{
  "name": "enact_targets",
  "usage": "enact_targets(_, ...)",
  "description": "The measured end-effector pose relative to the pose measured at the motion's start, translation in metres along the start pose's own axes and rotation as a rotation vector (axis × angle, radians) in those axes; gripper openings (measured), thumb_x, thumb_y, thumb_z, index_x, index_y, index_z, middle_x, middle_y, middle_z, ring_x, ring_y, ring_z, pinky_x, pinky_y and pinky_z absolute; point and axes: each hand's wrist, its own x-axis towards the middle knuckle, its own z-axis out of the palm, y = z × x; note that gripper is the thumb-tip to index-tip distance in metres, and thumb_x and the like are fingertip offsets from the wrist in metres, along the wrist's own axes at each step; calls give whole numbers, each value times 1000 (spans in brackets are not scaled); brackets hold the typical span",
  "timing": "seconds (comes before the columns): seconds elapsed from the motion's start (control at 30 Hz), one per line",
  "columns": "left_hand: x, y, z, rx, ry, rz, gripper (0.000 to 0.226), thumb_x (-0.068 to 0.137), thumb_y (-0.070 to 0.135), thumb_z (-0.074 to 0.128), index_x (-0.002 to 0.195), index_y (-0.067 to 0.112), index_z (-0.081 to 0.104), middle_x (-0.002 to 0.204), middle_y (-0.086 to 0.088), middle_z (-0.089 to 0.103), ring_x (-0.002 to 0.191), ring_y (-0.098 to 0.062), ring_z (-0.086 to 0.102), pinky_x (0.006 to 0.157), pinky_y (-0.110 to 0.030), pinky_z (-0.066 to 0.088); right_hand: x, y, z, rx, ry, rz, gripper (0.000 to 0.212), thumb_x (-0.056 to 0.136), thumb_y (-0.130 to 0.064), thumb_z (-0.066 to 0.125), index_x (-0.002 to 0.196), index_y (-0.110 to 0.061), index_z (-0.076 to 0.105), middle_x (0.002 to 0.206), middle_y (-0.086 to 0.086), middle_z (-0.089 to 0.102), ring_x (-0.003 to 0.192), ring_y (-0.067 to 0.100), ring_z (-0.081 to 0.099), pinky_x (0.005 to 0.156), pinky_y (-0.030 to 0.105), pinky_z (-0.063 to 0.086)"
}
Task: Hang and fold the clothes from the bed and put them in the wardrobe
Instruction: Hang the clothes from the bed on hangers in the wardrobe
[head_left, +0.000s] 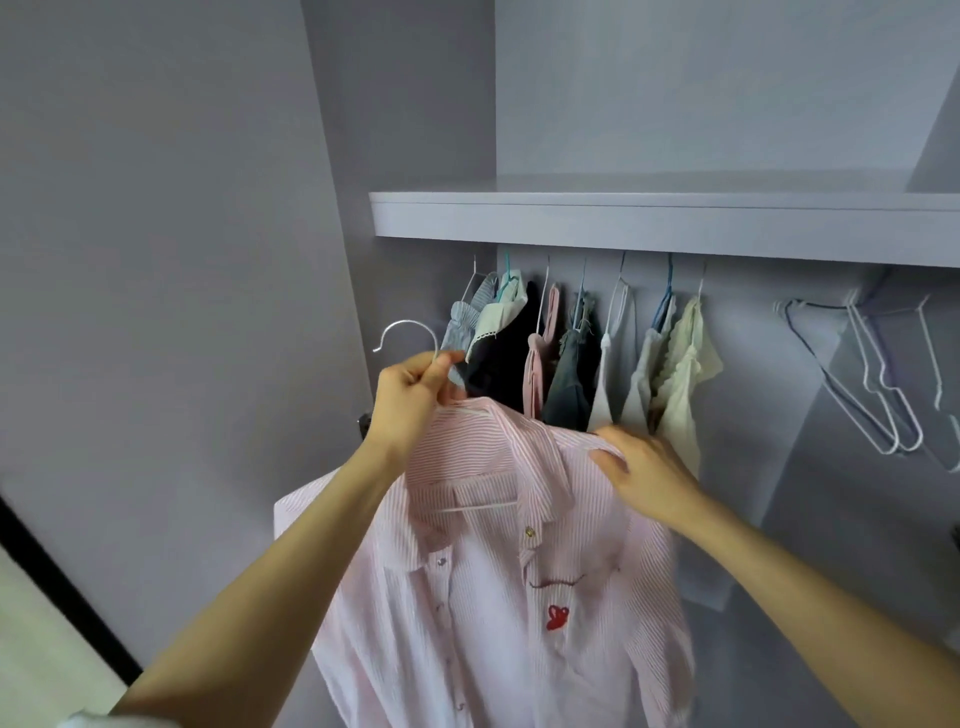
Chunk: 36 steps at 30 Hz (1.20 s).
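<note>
Two bare forearms reach forward and up from the bottom of the view, holding a pink-and-white striped shirt (519, 597) in front of an open wardrobe (675, 228). The shirt hangs on a white hanger (415, 338), its front facing the viewer, with small buttons down the placket, a collar folded open and a small red embroidered motif on the chest; no lettering can be read on it. The left hand (410, 400) has its fingers curled around the hanger's neck just below the curved hook, which sticks up free in the air. The right hand (644, 473) pinches the shirt's shoulder fabric between thumb and fingers. Beyond the hands, under a pale grey shelf, a row of hung garments (571, 358) fills the left part of the wardrobe: a striped blue piece, a white lace-edged one, something black, a pink one, a dark grey one and several cream tops. Further right, well apart from them, a few empty wire hangers (878, 374) dangle together.
</note>
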Motion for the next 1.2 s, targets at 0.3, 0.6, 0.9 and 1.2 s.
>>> enact_targets(0.3,24,5,2,-150,183,-186,39,102,20,30,67,16,44,35,15,29,33,-2,26,46,-22,23,-6,3,18,378,-4,101,12,93,-16,57,101,-11,63,91,-8,61,86,3,58,76,7,41)
enact_targets(0.6,22,-12,4,-22,286,-231,36,99,19,36,64,16,44,57,2,32,53,-11,27,52,-25,25,-18,20,33,4,-444,250,31,92,-33,56,71,-16,44,67,0,47,59,12,43,58,26,34)
enact_targets(0.9,25,-29,3,194,287,-55,38,101,24,35,65,18,47,60,4,43,56,-12,38,68,-31,34,-19,25,22,13,150,261,20,96,-17,50,86,-3,60,77,4,60,70,23,56,64,32,45)
enact_targets(1.2,27,-8,38,-113,289,-133,36,99,17,36,64,17,44,58,1,30,53,-10,25,48,-22,24,-31,42,6,29,482,29,33,91,-27,41,65,-10,51,62,-4,48,54,15,46,52,33,43)
